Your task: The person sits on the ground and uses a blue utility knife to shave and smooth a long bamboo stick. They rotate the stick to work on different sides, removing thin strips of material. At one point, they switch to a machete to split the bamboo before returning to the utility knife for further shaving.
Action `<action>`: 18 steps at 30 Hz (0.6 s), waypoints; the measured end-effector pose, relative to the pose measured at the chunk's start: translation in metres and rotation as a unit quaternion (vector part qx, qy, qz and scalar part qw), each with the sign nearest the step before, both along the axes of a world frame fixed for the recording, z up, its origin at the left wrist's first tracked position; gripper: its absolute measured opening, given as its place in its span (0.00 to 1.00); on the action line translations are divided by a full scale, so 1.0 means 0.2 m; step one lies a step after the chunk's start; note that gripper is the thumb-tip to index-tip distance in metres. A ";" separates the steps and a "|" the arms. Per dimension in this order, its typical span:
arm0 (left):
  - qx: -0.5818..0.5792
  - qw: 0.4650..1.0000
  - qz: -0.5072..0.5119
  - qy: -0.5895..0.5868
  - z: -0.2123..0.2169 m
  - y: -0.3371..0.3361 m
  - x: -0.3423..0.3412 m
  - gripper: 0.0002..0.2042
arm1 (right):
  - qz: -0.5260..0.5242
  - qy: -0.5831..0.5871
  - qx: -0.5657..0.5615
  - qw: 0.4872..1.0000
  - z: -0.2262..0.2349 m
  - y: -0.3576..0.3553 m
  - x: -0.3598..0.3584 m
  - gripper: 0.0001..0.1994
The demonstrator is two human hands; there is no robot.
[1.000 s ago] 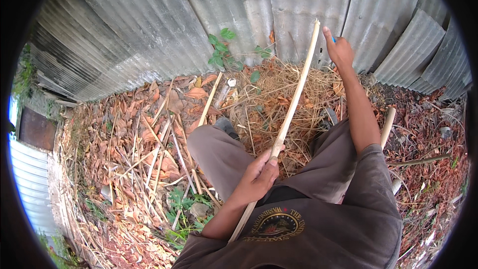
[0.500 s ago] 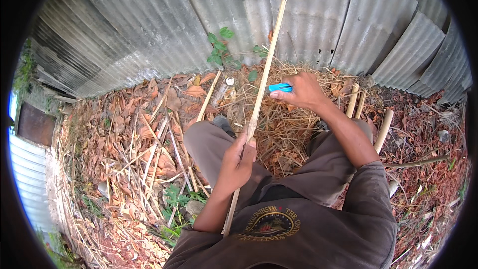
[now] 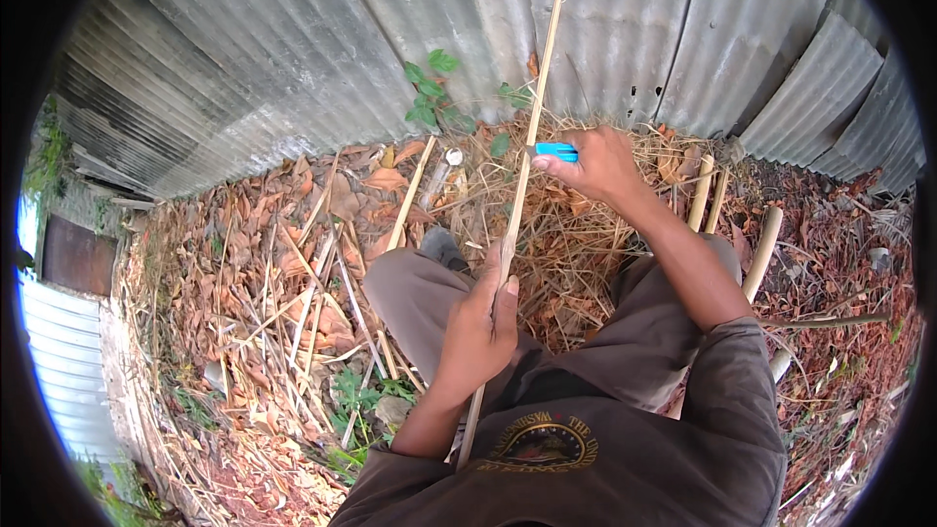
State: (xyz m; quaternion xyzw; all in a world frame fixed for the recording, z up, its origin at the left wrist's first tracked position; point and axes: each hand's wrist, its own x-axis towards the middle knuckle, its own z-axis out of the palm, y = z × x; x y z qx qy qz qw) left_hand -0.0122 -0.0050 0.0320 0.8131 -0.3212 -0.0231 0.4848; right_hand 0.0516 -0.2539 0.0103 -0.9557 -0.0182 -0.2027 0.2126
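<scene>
A long pale wooden stick [image 3: 521, 197] runs slantwise from my lap up toward the metal fence. My left hand [image 3: 478, 332] is closed round its lower part, thumb along the near side. In my right hand [image 3: 597, 166] is a blue utility knife [image 3: 556, 151], gripped with the thumb below it. The knife's dark tip meets the right edge of the stick, well above my left hand. Most of the knife's handle is hidden in my fingers. The stick's lower end lies against my shirt.
A corrugated metal fence [image 3: 610, 29] stands close in front. Dry leaves [image 3: 259, 224] and several thin sticks litter the ground at left. Thicker pale poles [image 3: 762, 252] lie beside my right leg. A clear bottle [image 3: 441, 176] and a green plant [image 3: 426, 93] are near the fence.
My right hand has moved slightly up and right, and the knife tip now touches the stick. My left hand has shifted a little right and down, with the stick slightly more upright.
</scene>
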 end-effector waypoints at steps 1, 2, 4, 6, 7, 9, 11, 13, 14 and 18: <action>0.016 1.000 -0.008 -0.025 -0.01 0.00 0.00 0.22 | -0.047 0.026 0.026 0.998 0.04 -0.08 0.05 0.37; 0.014 1.000 -0.011 -0.005 -0.01 -0.01 -0.01 0.22 | -0.097 0.052 0.049 0.993 0.06 -0.14 0.06 0.36; 0.017 1.000 -0.004 0.022 0.03 0.00 -0.02 0.23 | -0.057 0.043 0.031 0.997 0.06 -0.07 0.03 0.37; 0.022 0.999 0.004 0.047 0.04 0.02 -0.02 0.23 | -0.021 0.036 0.027 0.999 0.03 0.01 -0.03 0.38; 0.018 0.998 0.003 0.057 0.04 0.02 -0.02 0.23 | -0.006 0.036 0.033 0.999 -0.01 0.04 -0.05 0.38; 0.000 0.997 -0.002 0.073 0.04 0.01 -0.01 0.23 | 0.000 -0.004 -0.008 1.000 -0.02 0.02 -0.03 0.38; -0.002 0.996 -0.008 0.088 0.04 0.02 -0.03 0.23 | 0.018 -0.025 0.004 1.000 -0.02 0.00 -0.01 0.38; -0.011 0.997 -0.013 0.072 0.05 0.02 -0.02 0.23 | 0.020 -0.062 -0.017 0.998 -0.01 -0.04 0.02 0.37; -0.020 0.998 -0.016 0.057 0.06 0.01 -0.01 0.23 | 0.017 -0.069 -0.021 0.997 0.00 -0.04 0.04 0.37; -0.014 0.999 -0.019 0.047 0.03 0.01 -0.03 0.24 | -0.015 -0.083 -0.032 0.996 0.00 -0.12 0.11 0.37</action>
